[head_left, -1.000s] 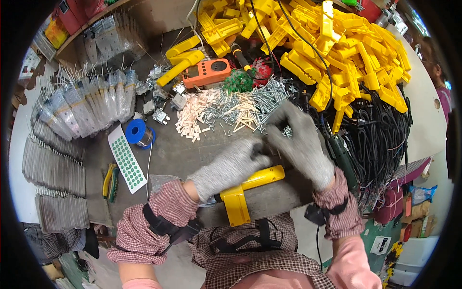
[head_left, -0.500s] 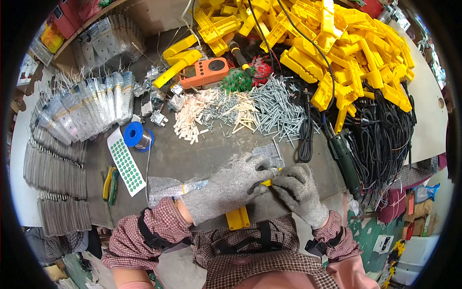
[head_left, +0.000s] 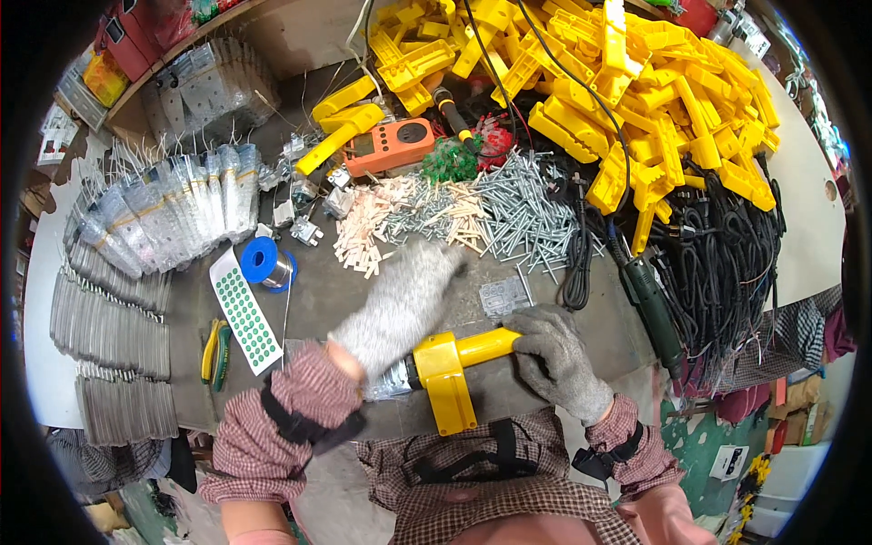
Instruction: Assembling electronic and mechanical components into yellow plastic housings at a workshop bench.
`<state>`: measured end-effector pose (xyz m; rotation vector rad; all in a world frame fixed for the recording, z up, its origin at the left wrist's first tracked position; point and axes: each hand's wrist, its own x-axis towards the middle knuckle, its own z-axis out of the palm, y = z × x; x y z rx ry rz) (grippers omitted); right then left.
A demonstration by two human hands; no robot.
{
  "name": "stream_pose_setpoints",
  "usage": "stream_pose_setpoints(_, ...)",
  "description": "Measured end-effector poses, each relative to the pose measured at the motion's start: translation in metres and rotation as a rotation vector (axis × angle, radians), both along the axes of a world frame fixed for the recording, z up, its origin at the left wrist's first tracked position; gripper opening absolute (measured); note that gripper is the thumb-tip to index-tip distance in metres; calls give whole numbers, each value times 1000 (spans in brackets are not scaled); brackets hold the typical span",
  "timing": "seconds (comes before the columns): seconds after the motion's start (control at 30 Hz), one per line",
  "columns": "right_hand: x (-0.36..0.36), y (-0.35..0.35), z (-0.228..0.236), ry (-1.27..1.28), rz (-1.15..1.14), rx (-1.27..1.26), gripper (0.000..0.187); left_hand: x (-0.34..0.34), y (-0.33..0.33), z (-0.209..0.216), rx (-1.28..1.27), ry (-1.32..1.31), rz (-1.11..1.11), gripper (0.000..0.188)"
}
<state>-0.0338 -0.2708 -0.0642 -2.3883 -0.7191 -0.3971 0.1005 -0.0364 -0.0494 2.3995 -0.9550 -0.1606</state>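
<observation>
A yellow plastic T-shaped housing (head_left: 442, 386) lies at the near edge of the table, its handle pointing right. My gloved right hand (head_left: 559, 359) is closed around the tip of that handle. A clear-wrapped part (head_left: 391, 381) sticks out from the housing's left side, partly hidden by my left forearm. My gloved left hand (head_left: 409, 295) is raised off the housing, its fingers towards the small beige strips (head_left: 363, 232) and the loose screws (head_left: 531, 213); motion smears it, so its grip cannot be made out. A small grey flat plate (head_left: 504, 296) lies just beyond my right hand.
Yellow housings (head_left: 654, 109) are heaped at the back right, above bundled black cables (head_left: 718, 263). A dark green electric screwdriver (head_left: 649, 309) lies at right. Leftward are a solder spool (head_left: 265, 263), a sticker sheet (head_left: 245, 313), pliers (head_left: 215, 354), wrapped parts (head_left: 173, 204) and an orange multimeter (head_left: 391, 145).
My left hand has come off the yellow housing and moved away towards the strips and screws. The housing's handle now shows; my right hand stays at its tip.
</observation>
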Motion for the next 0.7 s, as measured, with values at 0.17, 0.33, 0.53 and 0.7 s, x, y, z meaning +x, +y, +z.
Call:
stream_pose_setpoints(0.17, 2, 19, 13, 64, -87, -38, 30, 20, -2, -14, 194, -299, -29, 21)
stream_pose_setpoints(0.33, 1, 3, 1, 4, -50, 30, 29, 10, 21, 5, -47, -23, -47, 21)
stream_pose_setpoints(0.53, 1, 5, 2, 2, -11, 50, 30, -39, 63, 25, -470, 754, -65, 21)
stream_pose_setpoints(0.7, 0, 7, 3, 4, -23, 41, 34, -42, 60, 23, -373, 633, -49, 27)
